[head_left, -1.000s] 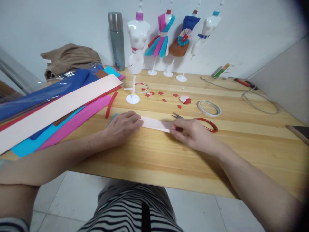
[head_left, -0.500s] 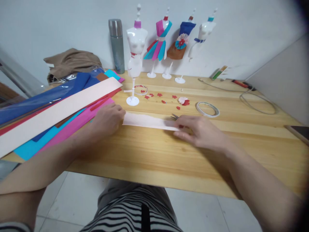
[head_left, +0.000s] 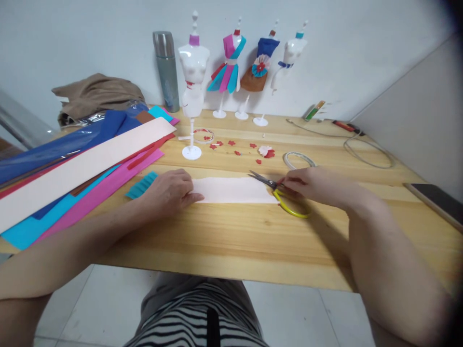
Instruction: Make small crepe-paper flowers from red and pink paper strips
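Note:
A pale pink paper strip (head_left: 235,190) lies flat on the wooden table. At its left end rests my left hand (head_left: 173,190), closed, with thumb and fingertips on the paper edge. My right hand (head_left: 296,183) is closed on yellow-handled scissors (head_left: 291,208) over the strip's right end. Their dark blades point left and look slightly apart, just above the paper's upper edge. A pleated teal paper piece (head_left: 142,185) sits beside my left hand.
Coloured paper sheets (head_left: 87,161) are piled at the left. A bare white mannequin (head_left: 193,96) stands behind the strip, near a flask (head_left: 167,72). Dressed mannequins line the wall. Red paper flowers (head_left: 231,143), a tape roll (head_left: 299,159) and a phone (head_left: 437,200) lie about.
My right hand has let go of the strip's end and taken hold of the scissors. The strip lies flatter, and the teal piece beside my left hand is now more visible.

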`<state>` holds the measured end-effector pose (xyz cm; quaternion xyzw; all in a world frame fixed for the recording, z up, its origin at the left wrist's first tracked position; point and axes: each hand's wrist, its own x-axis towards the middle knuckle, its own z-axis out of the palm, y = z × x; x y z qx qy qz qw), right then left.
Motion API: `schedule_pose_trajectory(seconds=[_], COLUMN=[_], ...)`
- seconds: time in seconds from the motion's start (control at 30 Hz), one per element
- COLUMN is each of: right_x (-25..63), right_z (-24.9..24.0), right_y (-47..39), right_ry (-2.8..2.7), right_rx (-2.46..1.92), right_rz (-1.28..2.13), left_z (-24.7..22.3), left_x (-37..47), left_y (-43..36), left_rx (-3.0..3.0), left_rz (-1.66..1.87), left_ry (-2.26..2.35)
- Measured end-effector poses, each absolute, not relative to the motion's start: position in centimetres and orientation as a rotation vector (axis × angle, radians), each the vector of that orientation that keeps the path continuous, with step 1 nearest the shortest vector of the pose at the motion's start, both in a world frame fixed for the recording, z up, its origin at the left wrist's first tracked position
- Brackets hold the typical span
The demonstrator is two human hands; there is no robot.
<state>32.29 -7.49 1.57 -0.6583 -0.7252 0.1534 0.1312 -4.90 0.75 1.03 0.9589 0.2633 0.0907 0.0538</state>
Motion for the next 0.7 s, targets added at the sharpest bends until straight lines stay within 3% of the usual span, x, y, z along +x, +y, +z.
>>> schedule_pose_trajectory(seconds=[0.13, 0.3, 0.5, 0.7], right_x=[32.2, 31.0, 30.5, 30.5], right_z=[1.5, 1.8, 1.9, 2.4], right_y=[-7.7, -7.7, -7.4, -7.2], right_ry=[-2.272, -2.273, -2.234, -2.085], right_rx=[-2.048, -2.143, -1.993, -1.896], right_rz=[0.464, 0.206, 0.228, 0.401], left_z=[-0.2, -0.9, 0.1, 1.2], left_x=[-4.4, -3.8, -4.2, -4.5], left_y=[1.2, 1.6, 0.6, 0.8], left_rx=[2.901, 2.903, 2.799, 2.029], left_rz=[0.503, 0.271, 0.356, 0.668], left_ry=[0.899, 0.969, 0.999, 1.125])
